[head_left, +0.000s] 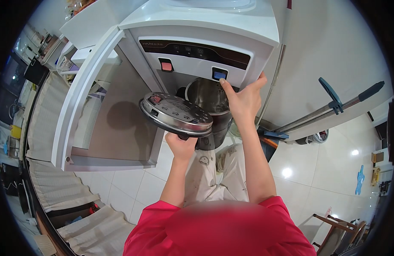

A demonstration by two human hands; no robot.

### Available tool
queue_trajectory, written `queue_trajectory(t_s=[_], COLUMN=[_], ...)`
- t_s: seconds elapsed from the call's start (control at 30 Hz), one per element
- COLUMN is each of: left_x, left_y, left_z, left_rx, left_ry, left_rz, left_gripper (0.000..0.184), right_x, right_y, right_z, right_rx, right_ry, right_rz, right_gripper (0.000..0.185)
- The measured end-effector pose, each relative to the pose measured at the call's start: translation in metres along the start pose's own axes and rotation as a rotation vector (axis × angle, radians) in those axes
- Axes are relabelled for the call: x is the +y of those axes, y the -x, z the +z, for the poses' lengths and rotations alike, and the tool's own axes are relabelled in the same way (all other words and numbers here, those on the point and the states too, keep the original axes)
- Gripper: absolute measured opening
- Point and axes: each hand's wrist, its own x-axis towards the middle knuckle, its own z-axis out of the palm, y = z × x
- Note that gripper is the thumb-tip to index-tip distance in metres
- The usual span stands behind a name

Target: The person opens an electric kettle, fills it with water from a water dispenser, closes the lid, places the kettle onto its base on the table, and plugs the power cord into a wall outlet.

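Note:
A steel kettle (204, 97) stands open-mouthed under the dispensing recess of a white water dispenser (205, 55). Its round lid (175, 112), with a metal underside dotted with holes, is swung open to the left. Beneath that lid my left hand (180, 147) is closed around the kettle's handle, most of which is hidden. The thumb of my right hand (244, 102) presses at the blue button (219, 74), while the other fingers stretch out along the dispenser's right edge. A red button (166, 65) sits farther left on the panel.
The dispenser's door (115, 106) hangs open on the left. Long-handled cleaning tools (320, 111) lean against the right wall, near a bin (320, 136). A wooden stool (340, 228) stands lower right. Fabric curtains (45, 119) cover the counter front at left.

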Motion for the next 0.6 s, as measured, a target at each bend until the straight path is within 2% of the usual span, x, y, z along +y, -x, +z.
queue_trajectory(t_s=[0.13, 0.33, 0.6], left_x=[0.010, 0.004, -0.023], left_y=[0.000, 0.002, 0.020], left_z=[0.003, 0.002, -0.006], left_rx=[0.044, 0.091, 0.090], left_ry=[0.066, 0.084, 0.067], left_rz=[-0.157, -0.138, -0.162], left_gripper=[0.024, 0.028, 0.059], right_x=[0.000, 0.000, 0.001], right_y=[0.000, 0.001, 0.000], right_z=[0.000, 0.000, 0.000], right_rx=[-0.013, 0.007, -0.006], right_ry=[-0.008, -0.018, -0.013], right_rz=[0.004, -0.006, -0.002], right_gripper=[0.094, 0.094, 0.094])
